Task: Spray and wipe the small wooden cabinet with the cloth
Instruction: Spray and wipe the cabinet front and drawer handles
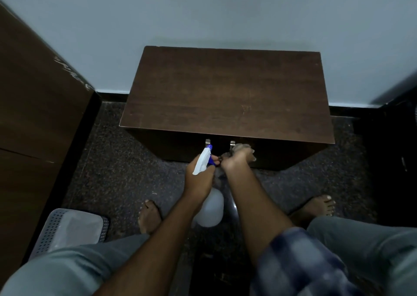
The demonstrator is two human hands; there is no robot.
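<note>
Your small wooden cabinet (pixel 225 92) stands against the pale wall, its dark brown top bare and faintly scuffed, two metal handles (pixel 207 141) showing at the upper edge of its front. The spray bottle (pixel 204 160) (white head, blue nozzle, translucent body hanging below) points at the cabinet front beside the handles. The cloth (pixel 242 147), a brownish bunched wad, lies against the front just right of the nozzle.
</note>
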